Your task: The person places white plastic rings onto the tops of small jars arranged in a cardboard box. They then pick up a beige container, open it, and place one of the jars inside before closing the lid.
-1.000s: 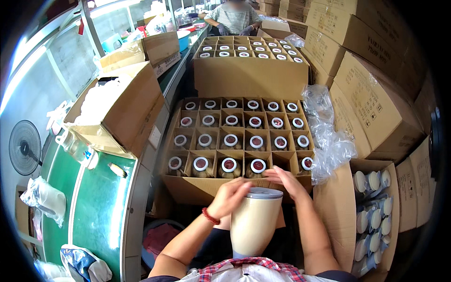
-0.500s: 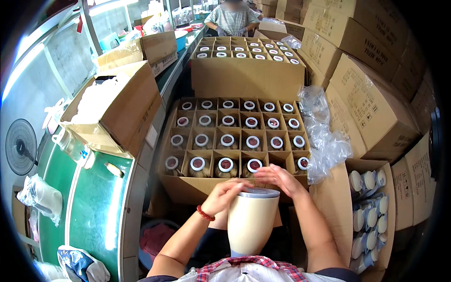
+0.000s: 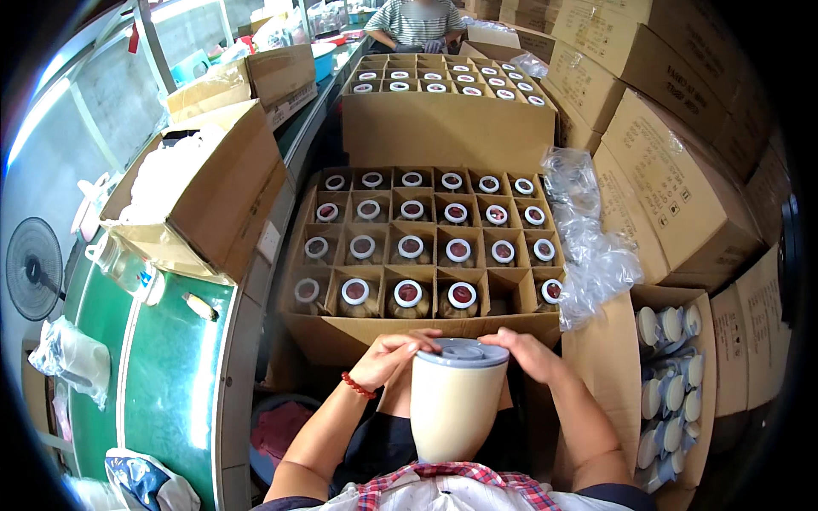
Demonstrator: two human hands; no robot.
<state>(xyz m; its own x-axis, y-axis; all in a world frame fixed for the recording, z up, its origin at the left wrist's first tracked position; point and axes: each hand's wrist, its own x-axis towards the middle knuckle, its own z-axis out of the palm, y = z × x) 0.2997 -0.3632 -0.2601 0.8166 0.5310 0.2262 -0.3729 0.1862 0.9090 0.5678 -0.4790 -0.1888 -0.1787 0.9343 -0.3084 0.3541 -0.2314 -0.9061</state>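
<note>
A cream tapered canister (image 3: 456, 409) with a grey lid (image 3: 462, 352) stands upright close in front of my body. The fingers of my left hand (image 3: 394, 353) curl over the lid's left edge; a red bead bracelet is on that wrist. My right hand (image 3: 528, 351) grips the lid's right edge with bent fingers. Just beyond is an open carton (image 3: 409, 327) with cardboard dividers. Jars (image 3: 409, 294) with white-rimmed, dark red tops fill most of its compartments. In the front row, one compartment (image 3: 509, 300), second from the right, shows bare cardboard. The canister's bottom is hidden by my shirt.
Another divided carton (image 3: 447, 128) of jars stands behind, with a person (image 3: 415, 30) beyond it. Clear plastic bags (image 3: 601, 268) hang along the right side. An open carton (image 3: 609, 366) holds wrapped, white-topped items. Stacked cartons (image 3: 673, 183) rise at right; a green table (image 3: 175, 366) is at left.
My right hand has come down from above the lid onto its right edge. My left hand has shifted slightly left and down along the lid. The view has tilted a little.
</note>
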